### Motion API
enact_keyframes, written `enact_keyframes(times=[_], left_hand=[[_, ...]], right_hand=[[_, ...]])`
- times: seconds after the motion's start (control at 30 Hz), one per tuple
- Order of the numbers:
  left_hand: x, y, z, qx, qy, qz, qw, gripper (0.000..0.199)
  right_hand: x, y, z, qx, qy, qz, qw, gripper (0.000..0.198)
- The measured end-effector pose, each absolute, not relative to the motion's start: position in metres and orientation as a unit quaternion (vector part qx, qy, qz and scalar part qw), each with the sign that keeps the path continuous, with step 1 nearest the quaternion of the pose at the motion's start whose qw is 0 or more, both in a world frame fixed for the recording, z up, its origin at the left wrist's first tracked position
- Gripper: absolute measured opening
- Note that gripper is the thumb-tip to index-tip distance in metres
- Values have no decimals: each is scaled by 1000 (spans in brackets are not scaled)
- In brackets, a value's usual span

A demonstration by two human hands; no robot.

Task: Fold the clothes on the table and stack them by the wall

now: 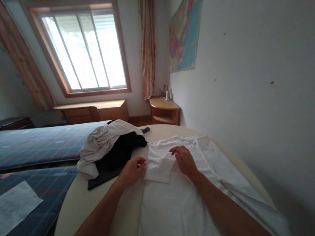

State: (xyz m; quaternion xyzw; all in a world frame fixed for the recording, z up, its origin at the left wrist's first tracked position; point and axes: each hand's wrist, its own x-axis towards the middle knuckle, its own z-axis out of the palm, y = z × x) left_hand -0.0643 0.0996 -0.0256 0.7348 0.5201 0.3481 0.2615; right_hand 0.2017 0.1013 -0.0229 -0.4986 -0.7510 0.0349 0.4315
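Note:
A white shirt (171, 210) lies spread over the round table, its near end running out of view at the bottom. One sleeve (159, 169) is folded across the upper left of the shirt. My left hand (133, 170) is beside that sleeve's left edge, its fingers loosely curled and apart, holding nothing that I can see. Over the upper middle of the shirt is my right hand (184, 160), fingers bent and spread, near or touching the cloth. Whether the fingertips press on the fabric I cannot tell.
A heap of light and black clothes (110, 142) sits on the table (108, 224) at the left. Beyond it are blue plaid mattresses (31, 144), with a printed sheet (11, 210) on the nearer one. A wall (278, 115) stands close on the right.

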Motion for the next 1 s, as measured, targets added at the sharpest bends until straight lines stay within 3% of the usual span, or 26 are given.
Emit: enact_keyframes(times=[0.13,0.27,0.47,0.7,1.0], left_hand=[[-63,96,-24,749,513,323,268,26],[-61,92,-25,756,511,297,280,23],[-55,84,-22,770,515,279,252,18],[-51,85,-20,761,538,291,215,20],[-58,89,-23,763,532,280,239,22]], right_hand=[[199,105,-34,-608,-704,36,365,37],[197,108,-43,-621,-718,49,312,35],[199,122,-42,-594,-691,141,386,21],[220,170,-16,-616,-626,137,459,32],[223,179,-42,-668,-610,124,407,53]])
